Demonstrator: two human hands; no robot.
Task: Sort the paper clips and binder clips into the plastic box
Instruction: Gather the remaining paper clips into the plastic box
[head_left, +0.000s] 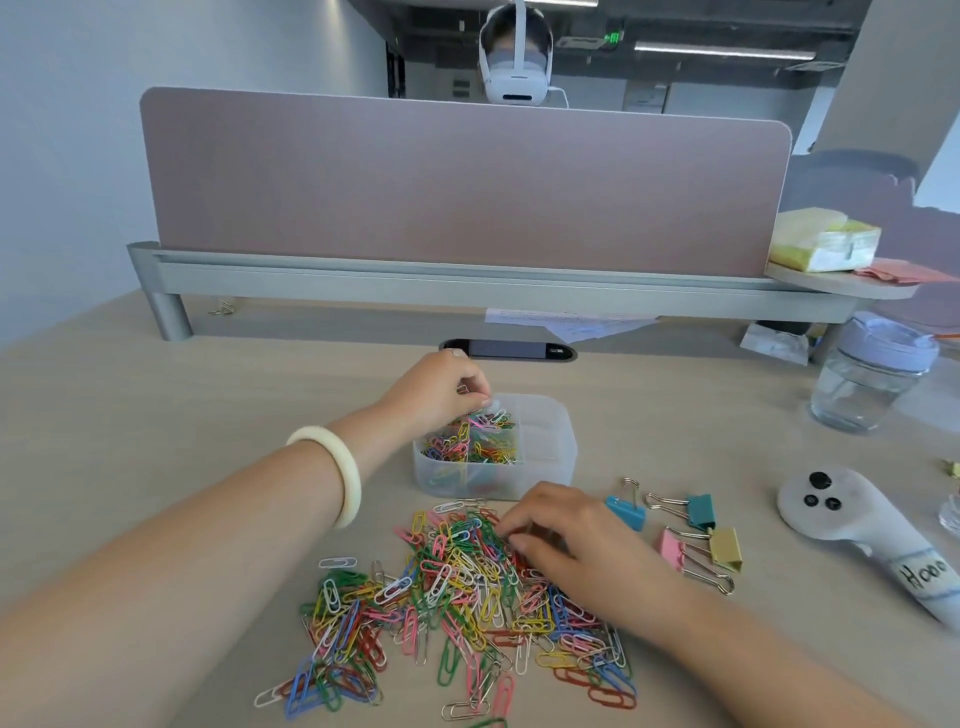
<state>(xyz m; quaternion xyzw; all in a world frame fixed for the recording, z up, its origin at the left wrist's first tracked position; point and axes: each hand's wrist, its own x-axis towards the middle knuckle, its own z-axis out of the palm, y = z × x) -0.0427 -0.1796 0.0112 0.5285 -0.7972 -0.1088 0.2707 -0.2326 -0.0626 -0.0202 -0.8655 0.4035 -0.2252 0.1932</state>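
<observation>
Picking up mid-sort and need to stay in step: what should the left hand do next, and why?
Probably let go: the left hand is pinched over the plastic box, above its left compartment already holding paper clips. Then return to the loose pile, where the right hand is already gathering. The binder clips lie untouched.

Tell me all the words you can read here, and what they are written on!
"Hooo", roughly, handwritten on a label on the white controller; the letters are unclear.
Green ceiling sign: too small to read.
Papers under the divider: print too blurred to read.
</observation>
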